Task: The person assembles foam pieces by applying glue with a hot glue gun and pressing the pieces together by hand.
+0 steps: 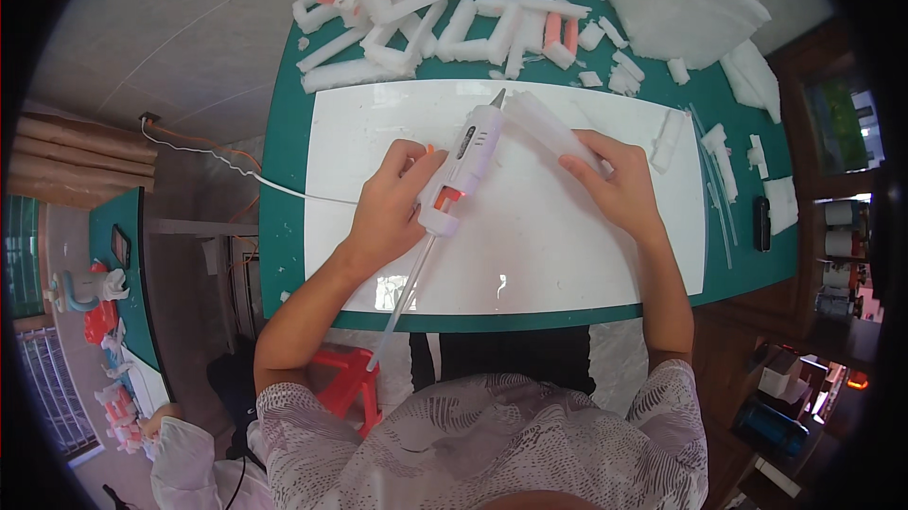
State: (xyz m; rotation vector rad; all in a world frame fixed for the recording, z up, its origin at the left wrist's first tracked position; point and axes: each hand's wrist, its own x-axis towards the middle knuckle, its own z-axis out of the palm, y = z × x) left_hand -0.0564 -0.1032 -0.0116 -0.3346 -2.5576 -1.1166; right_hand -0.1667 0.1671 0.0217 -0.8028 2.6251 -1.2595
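My left hand (pixel 390 202) is closed around a pale hot glue gun (pixel 480 143), whose nozzle points away from me. A long clear glue stick (pixel 404 294) sticks out of its back end toward me. In my right hand (pixel 619 186) is a white foam strip (pixel 547 124), gripped near its closer end and slanting to the far left. The strip's far end is right beside the nozzle; whether they touch, I cannot tell. Both are over a glossy white board (pixel 530 255) on the green tabletop (pixel 284 188).
White foam frames (pixel 478 32) and offcuts crowd the far edge, beside a big foam block (pixel 686 4). Glue sticks (pixel 726 226), foam scraps and a black object (pixel 761 223) lie at right. A white cord (pixel 284 186) runs left. A red stool (pixel 350 382) stands below; another person's sleeve (pixel 184 458) shows lower left.
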